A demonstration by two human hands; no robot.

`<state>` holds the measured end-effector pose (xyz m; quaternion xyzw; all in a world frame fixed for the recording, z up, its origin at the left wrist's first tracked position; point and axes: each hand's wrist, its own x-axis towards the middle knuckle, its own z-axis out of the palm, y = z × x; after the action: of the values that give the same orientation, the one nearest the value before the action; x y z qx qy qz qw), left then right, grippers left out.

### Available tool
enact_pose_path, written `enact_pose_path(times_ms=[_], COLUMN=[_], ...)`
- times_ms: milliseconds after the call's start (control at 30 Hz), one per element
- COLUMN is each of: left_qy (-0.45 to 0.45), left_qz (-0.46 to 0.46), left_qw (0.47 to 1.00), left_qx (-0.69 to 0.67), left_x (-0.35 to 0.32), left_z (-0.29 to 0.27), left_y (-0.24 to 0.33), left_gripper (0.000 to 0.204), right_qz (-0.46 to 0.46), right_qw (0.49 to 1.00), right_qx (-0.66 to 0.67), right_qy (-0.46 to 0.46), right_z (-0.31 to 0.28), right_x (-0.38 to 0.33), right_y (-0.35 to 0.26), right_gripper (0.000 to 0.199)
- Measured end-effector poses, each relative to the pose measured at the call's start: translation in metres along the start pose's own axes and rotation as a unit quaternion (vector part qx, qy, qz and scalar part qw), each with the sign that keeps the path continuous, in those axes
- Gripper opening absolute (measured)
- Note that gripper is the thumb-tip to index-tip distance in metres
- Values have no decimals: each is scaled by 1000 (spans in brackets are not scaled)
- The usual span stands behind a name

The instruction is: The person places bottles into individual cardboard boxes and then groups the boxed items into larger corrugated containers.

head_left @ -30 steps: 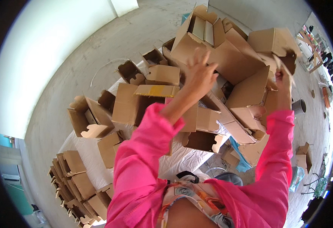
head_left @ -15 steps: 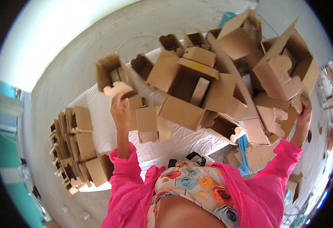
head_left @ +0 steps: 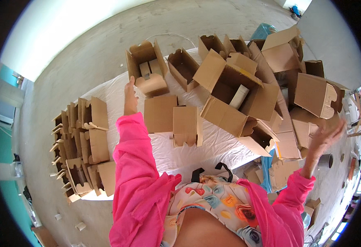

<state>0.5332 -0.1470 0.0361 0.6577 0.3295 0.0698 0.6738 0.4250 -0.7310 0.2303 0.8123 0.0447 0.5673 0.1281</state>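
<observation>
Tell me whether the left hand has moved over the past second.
Yes, the left hand moved leftward: it was right of the open yellow-taped box and is now well left of it.

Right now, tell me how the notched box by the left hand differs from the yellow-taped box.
The notched box is smaller than the taped box. The notched box has a wavy front edge; the taped box has straight flaps spread outward. The notched box shows cardboard inside; the taped box holds a pale carton. Both are open and brown.

No readable text, labels, numbers or signs anywhere in view.
</observation>
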Motion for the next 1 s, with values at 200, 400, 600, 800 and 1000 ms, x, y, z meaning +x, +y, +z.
enact_pose_path(times_ms=[200,400,600,800,1000], left_qy=[-72,-188,-221,-310,-283], left_qz=[-118,19,-61,-39,-87], left_qw=[980,981,973,950,955], left_qx=[-145,-45,-29,30,10], left_x=[79,105,147,98,133], left_z=[-33,-4,31,178,192], left_y=[-45,-54,-101,-59,-74], left_gripper=[79,58,67,72,66], right_qz=[21,-110,-113,-24,-6], right_qw=[637,768,750,785,802], right_qx=[653,413,299,245,245], right_qy=[-410,-477,-578,-569,-544], right_z=[62,182,245,274,288], right_x=[22,-28,-72,-53,-71], right_y=[-224,-400,-404,-314,-301], right_gripper=[41,56,27,16,17])
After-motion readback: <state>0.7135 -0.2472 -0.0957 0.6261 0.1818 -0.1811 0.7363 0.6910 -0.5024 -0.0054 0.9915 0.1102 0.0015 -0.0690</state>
